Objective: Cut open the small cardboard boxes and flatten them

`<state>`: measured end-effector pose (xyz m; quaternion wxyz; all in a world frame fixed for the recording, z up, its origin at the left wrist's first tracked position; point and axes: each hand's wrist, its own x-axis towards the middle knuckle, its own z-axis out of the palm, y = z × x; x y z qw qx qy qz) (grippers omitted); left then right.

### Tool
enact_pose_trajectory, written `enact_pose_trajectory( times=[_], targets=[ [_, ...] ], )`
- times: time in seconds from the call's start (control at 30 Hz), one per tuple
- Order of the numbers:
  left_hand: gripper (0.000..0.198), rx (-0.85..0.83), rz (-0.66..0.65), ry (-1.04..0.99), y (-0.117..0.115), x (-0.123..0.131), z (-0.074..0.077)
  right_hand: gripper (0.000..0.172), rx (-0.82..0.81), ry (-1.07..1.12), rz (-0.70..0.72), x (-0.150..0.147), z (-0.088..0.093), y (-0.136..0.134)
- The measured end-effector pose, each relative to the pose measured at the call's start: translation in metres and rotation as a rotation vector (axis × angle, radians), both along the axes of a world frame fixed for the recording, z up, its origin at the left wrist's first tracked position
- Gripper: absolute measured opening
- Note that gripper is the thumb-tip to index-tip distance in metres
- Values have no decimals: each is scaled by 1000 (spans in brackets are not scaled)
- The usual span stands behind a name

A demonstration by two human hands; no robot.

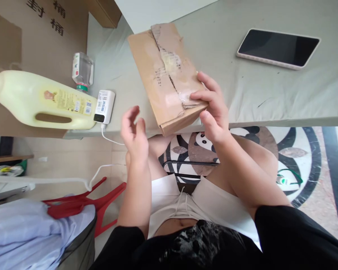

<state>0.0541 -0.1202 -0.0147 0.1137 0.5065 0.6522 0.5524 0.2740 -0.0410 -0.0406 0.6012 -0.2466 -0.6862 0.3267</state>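
A brown cardboard box [154, 75] with worn, torn tape along its top seam rests tilted near the table's front edge. My right hand [214, 105] is at the box's near right corner, fingers over the top and thumb by the front side, gripping it. Just left of the box, my left hand [135, 135] is raised with curled, parted fingers and nothing in it. A gap separates it from the cardboard.
A smartphone [278, 48] lies on the cloth-covered table [284, 97] at right. At left are a yellow jug [30, 97], a clear bottle [84, 71], a white power bank [104, 107] with its cable, and a large carton [45, 48]. A red chair [101, 202] stands below left.
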Motion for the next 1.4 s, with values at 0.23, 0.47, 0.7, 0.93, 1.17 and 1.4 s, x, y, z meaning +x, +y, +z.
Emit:
enact_pose_trajectory(
  times=[0.23, 0.47, 0.7, 0.93, 1.17, 1.4],
  targets=[
    [38, 388, -309, 452, 19, 16, 9, 57, -23, -184, -5, 1, 2, -8],
    [42, 494, -137, 302, 34, 22, -23, 42, -351, -588, -358, 10, -9, 8],
    [42, 482, -115, 288, 30, 29, -23, 28, -453, -896, -436, 1, -6, 11],
    [39, 472, -97, 274, 32, 32, -22, 22, -539, -718, -497, 18, -3, 30],
    [39, 417, -133, 229, 33, 53, -22, 13, -256, 216, -463, 40, 23, 40],
    [35, 434, -194, 352, 44, 103, -15, 10, -41, 661, -262, 57, 64, 22]
  ],
)
